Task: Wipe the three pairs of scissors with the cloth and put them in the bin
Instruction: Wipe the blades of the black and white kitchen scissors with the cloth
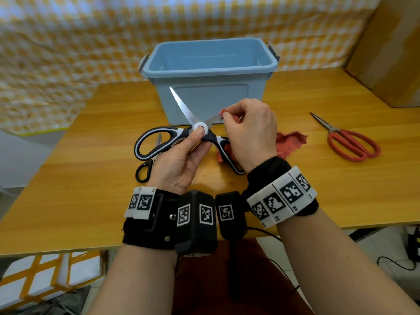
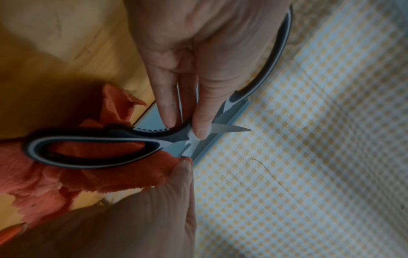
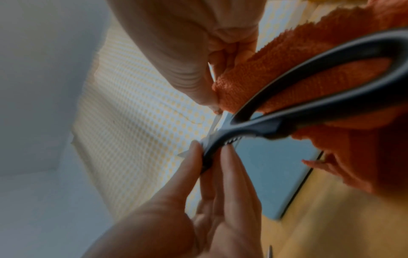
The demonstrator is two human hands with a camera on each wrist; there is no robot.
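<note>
Large black-and-white scissors (image 1: pixel 181 105) (image 2: pixel 88 135) are held open above the table, blades pointing away. My left hand (image 1: pixel 195 142) (image 2: pixel 185 127) pinches them at the white pivot, thumb on top. My right hand (image 1: pixel 226 114) (image 3: pixel 212 97) pinches the red cloth (image 1: pixel 291 139) (image 3: pixel 287 78) around the right blade, which is mostly hidden; the rest of the cloth hangs down to the table. Small black scissors (image 1: pixel 144 170) lie under the left handle. Red scissors (image 1: pixel 350 142) lie at the right. The blue bin (image 1: pixel 209 72) stands just behind, and nothing shows inside it.
The wooden table (image 1: pixel 91 201) runs out to its front edge by my wrists. A yellow checked sheet (image 1: pixel 68 42) hangs behind and to the left. A cardboard box (image 1: pixel 391 53) stands at the back right.
</note>
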